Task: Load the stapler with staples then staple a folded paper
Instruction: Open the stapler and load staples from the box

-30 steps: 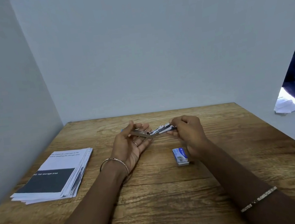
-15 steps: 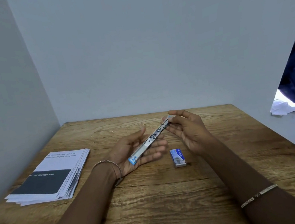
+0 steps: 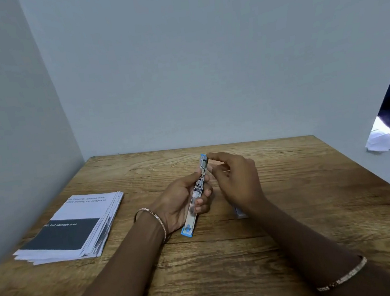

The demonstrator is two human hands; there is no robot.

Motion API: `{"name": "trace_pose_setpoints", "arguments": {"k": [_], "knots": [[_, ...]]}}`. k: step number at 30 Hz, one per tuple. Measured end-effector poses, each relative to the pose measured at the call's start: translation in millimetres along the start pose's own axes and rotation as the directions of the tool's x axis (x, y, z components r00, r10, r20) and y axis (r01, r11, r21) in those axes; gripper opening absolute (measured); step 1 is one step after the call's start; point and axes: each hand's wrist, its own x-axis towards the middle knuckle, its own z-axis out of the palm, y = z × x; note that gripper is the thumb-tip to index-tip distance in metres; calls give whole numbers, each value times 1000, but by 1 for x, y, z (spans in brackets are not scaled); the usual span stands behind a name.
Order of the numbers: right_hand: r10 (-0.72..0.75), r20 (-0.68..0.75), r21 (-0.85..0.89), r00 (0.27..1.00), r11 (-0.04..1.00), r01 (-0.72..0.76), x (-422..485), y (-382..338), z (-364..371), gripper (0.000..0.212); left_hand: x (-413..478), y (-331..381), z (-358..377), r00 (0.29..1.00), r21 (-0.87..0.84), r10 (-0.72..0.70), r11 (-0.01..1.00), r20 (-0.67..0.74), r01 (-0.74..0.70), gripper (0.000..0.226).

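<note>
Stapler (image 3: 197, 193) now swung lengthwise, far end pointing away; half a second ago it lay slantwise across the open palm. Left hand (image 3: 183, 203) closed around its middle. Right hand (image 3: 236, 182) pinches its far tip. Staple box (image 3: 239, 212) mostly hidden beneath right wrist. Loading likely not begun.

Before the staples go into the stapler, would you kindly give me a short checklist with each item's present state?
1. Stapler held firmly in the left hand: ok.
2. Stapler opened out flat: ok.
3. Right hand at the stapler's far end: ok.
4. Staple strip in the right hand's grip: cannot tell.
5. Staple box within reach: ok, mostly hidden under the right wrist.
6. Paper stack ready on the table: ok, folded sheet not seen.
</note>
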Motion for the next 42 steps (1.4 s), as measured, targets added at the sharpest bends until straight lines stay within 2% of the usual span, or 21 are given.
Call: {"name": "trace_pose_setpoints", "arguments": {"k": [3,8,13,20,28,32,37,42], "knots": [[-85,40,-130,996,987,89,-4,-1,0,34,-1,0,2,999,-6,21,1000,-25,-21,38],[-134,229,-253,964,948,192,-4,-3,-2,43,-1,-1,2,999,-34,21,999,-43,-23,42],[-173,259,-295,950,922,249,-2,-6,-3,43,-1,-1,1,998,-51,19,998,-58,-22,42],[-201,244,-351,949,894,279,1,-8,-2,27,-3,-1,2,998,-38,17,999,-69,-19,40],[-171,215,-243,962,944,222,-1,-7,1,14,-4,-1,5,998,-7,35,999,-56,-35,45],[-154,178,-140,972,974,180,-2,-9,1,16,-7,0,8,998,43,39,998,-52,-37,52],[-208,78,-28,975,977,211,-5,-11,0,6,-7,0,7,995,14,64,998,-76,-63,47],[-232,-6,60,973,971,231,-5,-14,-1,11,-5,0,5,994,-33,53,998,-96,-56,37]]}}
